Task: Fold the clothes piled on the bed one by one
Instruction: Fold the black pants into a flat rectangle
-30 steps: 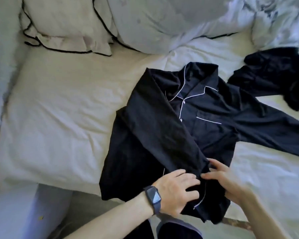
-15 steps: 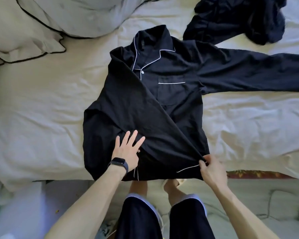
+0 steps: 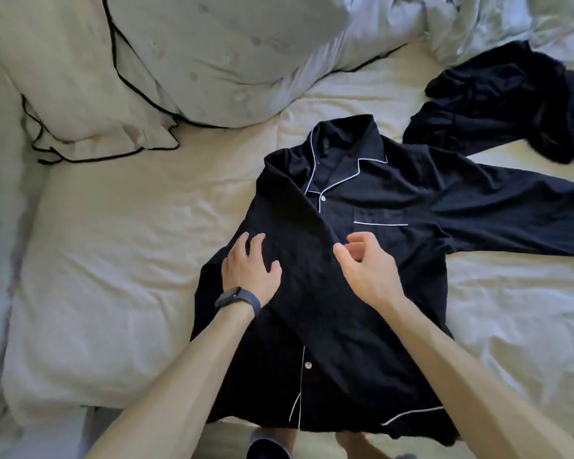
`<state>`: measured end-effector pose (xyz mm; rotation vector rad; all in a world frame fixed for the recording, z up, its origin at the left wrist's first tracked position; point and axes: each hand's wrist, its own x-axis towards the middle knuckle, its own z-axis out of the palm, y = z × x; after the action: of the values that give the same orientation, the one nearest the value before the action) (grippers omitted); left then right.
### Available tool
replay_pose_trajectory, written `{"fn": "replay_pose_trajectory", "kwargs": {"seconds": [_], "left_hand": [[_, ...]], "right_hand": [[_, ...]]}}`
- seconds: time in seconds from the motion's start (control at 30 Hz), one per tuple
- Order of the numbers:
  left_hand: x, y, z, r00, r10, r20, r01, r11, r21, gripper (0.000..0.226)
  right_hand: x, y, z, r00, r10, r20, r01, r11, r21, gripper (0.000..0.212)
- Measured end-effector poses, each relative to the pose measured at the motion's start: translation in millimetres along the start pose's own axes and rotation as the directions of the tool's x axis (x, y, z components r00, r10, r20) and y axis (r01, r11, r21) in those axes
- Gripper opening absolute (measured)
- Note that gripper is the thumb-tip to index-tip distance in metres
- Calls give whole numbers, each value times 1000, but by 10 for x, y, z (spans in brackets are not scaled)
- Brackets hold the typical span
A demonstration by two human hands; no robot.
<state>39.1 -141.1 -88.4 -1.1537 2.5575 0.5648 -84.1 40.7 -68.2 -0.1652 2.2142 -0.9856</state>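
A black pyjama shirt (image 3: 371, 207) with white piping lies face up on the white bed (image 3: 120, 260), collar toward the pillows. Its left sleeve is folded diagonally across the front; the other sleeve (image 3: 517, 213) stretches out to the right. My left hand (image 3: 249, 266), wearing a dark watch, presses flat with spread fingers on the folded part near the shirt's left edge. My right hand (image 3: 368, 263) hovers over the edge of the folded sleeve at mid-chest, fingers loosely curled with nothing between them.
Another crumpled black garment (image 3: 511, 97) lies at the upper right. Pillows with black trim (image 3: 90, 77) and a bunched duvet (image 3: 478, 21) fill the head of the bed. The shirt's hem hangs over the bed's near edge above my legs.
Both hands moved up from the shirt's hem to its chest. The right hand let go of the sleeve cuff; the left hand slid farther up the folded sleeve.
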Motion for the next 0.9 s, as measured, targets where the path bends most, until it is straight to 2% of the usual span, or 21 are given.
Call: {"fn": "replay_pose_trajectory", "kwargs": {"seconds": [0.07, 0.17, 0.23, 0.27, 0.3, 0.33, 0.37, 0.43, 0.53, 0.6, 0.67, 0.7, 0.8, 0.9], "left_hand": [[327, -90, -43, 999, -47, -20, 47, 999, -18, 67], [622, -363, -21, 999, -25, 21, 24, 999, 37, 71], [669, -617, 34, 999, 28, 46, -31, 998, 53, 71], [663, -741, 66, 997, 48, 52, -51, 997, 50, 69], [649, -856, 93, 997, 56, 57, -58, 997, 41, 68], [633, -954, 116, 996, 61, 61, -63, 997, 33, 66], [624, -1038, 139, 996, 70, 63, -72, 997, 31, 64], [631, -1166, 169, 994, 92, 65, -94, 995, 26, 58], [682, -1286, 172, 992, 105, 68, -105, 994, -1, 52], [724, -1307, 146, 991, 99, 87, -96, 995, -37, 49], [769, -1276, 95, 990, 80, 117, -73, 995, -64, 45], [803, -1248, 56, 988, 67, 138, -58, 996, -64, 42], [1014, -1076, -150, 983, 15, 182, 15, 986, -165, 39], [1367, -682, -442, 993, 10, 118, 33, 932, -362, 46]], "right_hand": [[455, -380, 180, 1000, 29, -6, -29, 1000, 6, 55], [1104, -836, 406, 988, 155, -3, -155, 984, -88, 66], [1458, -993, 536, 978, 209, -5, -206, 961, -185, 56], [1598, -1075, 595, 976, 216, -26, -217, 959, -182, 41], [1740, -1160, 648, 972, 228, -55, -233, 966, -113, 24], [1867, -1268, 691, 966, 248, -71, -245, 968, 49, 18], [1975, -1398, 717, 956, 285, -69, -262, 935, 239, 17], [2153, -1677, 716, 956, 294, -14, -242, 811, 532, 1], [2320, -1973, 702, 974, 165, 153, -225, 709, 668, 25], [2311, -2010, 687, 970, 148, 193, -242, 668, 703, 31], [2232, -1902, 667, 973, 196, 124, -225, 673, 704, 26], [2152, -1813, 660, 970, 237, 44, -204, 710, 673, 21], [1875, -1437, 628, 935, 271, -229, -149, 886, 439, 12], [1617, -1062, 617, 903, 224, -366, -135, 958, 253, 12]]}}
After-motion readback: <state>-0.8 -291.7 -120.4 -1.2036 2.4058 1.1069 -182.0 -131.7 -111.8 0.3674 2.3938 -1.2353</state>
